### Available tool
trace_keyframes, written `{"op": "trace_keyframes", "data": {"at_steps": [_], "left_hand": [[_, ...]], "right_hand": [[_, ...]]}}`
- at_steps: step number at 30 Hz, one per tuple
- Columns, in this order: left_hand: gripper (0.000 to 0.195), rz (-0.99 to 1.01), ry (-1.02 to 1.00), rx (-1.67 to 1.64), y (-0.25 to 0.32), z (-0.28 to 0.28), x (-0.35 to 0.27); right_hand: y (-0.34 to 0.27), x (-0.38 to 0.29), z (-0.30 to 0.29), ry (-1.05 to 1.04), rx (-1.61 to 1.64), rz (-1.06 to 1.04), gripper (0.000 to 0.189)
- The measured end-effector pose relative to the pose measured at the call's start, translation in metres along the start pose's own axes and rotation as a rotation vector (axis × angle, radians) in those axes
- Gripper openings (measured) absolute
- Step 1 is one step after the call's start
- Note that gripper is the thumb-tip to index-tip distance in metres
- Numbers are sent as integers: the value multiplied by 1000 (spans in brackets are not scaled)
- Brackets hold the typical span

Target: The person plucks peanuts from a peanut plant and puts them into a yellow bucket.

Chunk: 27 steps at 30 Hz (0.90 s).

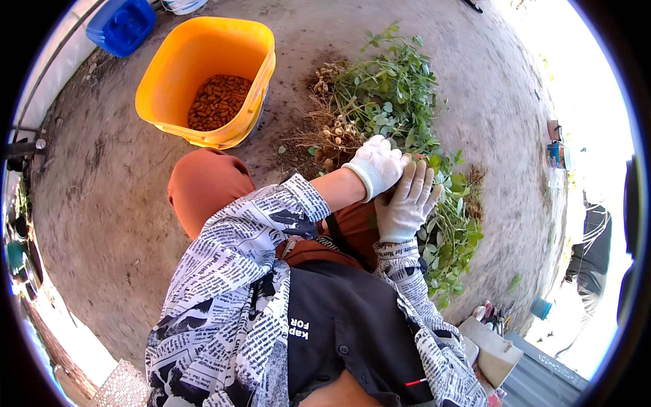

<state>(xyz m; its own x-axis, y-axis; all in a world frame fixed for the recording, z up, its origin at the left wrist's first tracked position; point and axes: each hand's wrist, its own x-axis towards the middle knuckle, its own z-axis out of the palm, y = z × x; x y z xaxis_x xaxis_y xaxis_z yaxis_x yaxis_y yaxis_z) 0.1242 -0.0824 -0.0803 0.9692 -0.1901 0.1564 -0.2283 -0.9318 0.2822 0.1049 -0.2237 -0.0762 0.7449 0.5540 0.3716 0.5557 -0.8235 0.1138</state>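
My left hand (380, 162), in a white knit glove, reaches across above my knee with its fingers curled. Whether it grips anything is hidden. Close below it, my right hand (409, 203) wears a glove with a beige coating. Its fingers are extended and hold nothing I can see, with the tips near the left hand's fingers. Beyond both hands lies a heap of uprooted peanut plants (394, 94), their leaves to the right. Clusters of peanut pods (338, 133) hang on the roots at the left. More leafy peanut plants (450, 239) lie beside my right arm.
A yellow bucket (170, 61) stands at the upper left with loose peanuts (218, 102) in its bottom. Behind it is a blue plastic container (122, 25). Bare ground (101, 203) surrounds me. A beige box-like object (491, 348) lies at the lower right. Someone's foot (474, 6) shows at the top.
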Motion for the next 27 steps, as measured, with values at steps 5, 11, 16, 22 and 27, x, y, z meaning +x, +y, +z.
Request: {"op": "trace_keyframes", "data": {"at_steps": [5,11,16,22,27], "left_hand": [[27,-57,-260,-198,-11,-24,6],[46,1,-97,-637,-59,-56,2],[36,-256,298,-880,-110,-120,-40],[35,-406,121,-724,-109,-117,-62],[32,-419,67,-656,-102,-110,-62]], "right_hand": [[28,37,7,-21,9,-136,78],[54,92,-9,-561,65,-125,49],[84,107,-27,-829,375,34,41],[97,91,-10,-735,370,90,46],[91,80,-21,-567,277,-89,44]]}}
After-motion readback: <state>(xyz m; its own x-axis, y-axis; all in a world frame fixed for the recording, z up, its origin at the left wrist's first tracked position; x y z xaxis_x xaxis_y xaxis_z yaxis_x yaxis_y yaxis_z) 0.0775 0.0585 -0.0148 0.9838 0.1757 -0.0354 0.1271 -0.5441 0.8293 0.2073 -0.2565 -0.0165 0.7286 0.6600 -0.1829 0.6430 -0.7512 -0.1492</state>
